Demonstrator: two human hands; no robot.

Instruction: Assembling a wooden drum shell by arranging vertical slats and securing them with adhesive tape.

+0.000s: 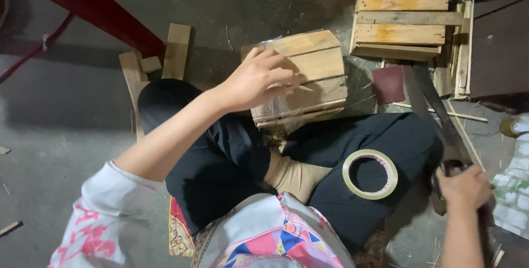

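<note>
Two hands | left hand [259,78] fingers pressing crate [308,75] | right hand [462,188] gripping blade [435,105] pointing away

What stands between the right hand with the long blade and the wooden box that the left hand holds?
The person's own crossed leg lies between the right hand and the wooden box, with a tape roll resting on it. The left hand already touches the box.

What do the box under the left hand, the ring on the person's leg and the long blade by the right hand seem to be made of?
Box: bare, unpainted wood, visible grain. Ring: probably clear glossy tape on a core. Blade: dark, dull metal, likely steel.
</note>
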